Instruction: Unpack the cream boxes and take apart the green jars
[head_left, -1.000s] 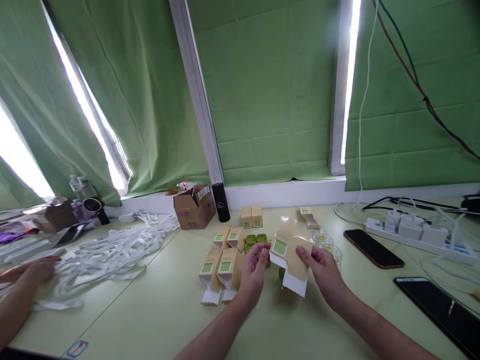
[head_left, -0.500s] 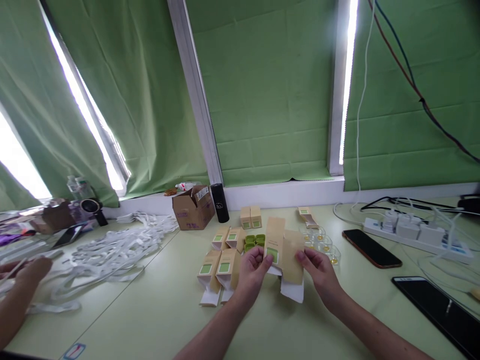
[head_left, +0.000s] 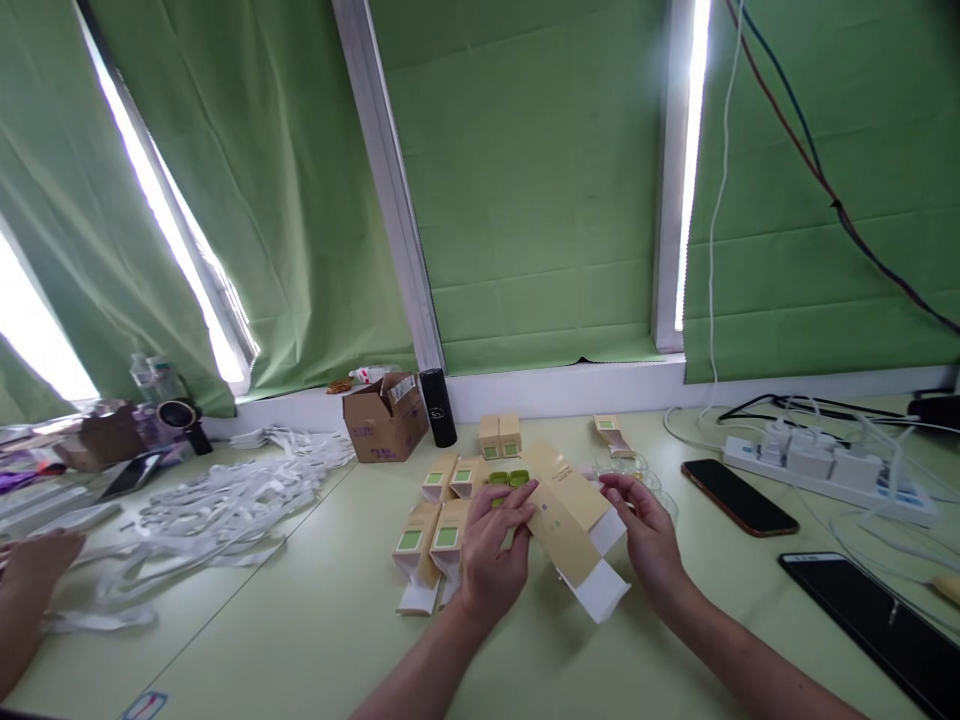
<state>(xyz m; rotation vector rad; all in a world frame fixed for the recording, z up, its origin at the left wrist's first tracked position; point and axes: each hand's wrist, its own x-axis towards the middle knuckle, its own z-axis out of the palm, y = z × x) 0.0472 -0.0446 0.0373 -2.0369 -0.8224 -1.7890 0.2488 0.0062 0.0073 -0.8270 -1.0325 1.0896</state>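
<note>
The tan carton [head_left: 562, 505], tilted above the bench [head_left: 322, 620], is pinched at its left edge by the fingers of the left hand [head_left: 493, 565], while the curled fingers of the right hand [head_left: 651, 540] are at its right edge (whether they grip, I cannot tell). Green containers [head_left: 517, 478] sit beyond the left hand, four tan boxes [head_left: 420, 518] to its left, and a phone [head_left: 739, 497] lies right of the right hand.

Daylight burns white through gaps between the green curtains [head_left: 540, 200]; the interior is dimmer. A soft shadow lies on the worktop [head_left: 315, 620] below the carton [head_left: 566, 530]. Wide-angle distortion stretches the edges.
</note>
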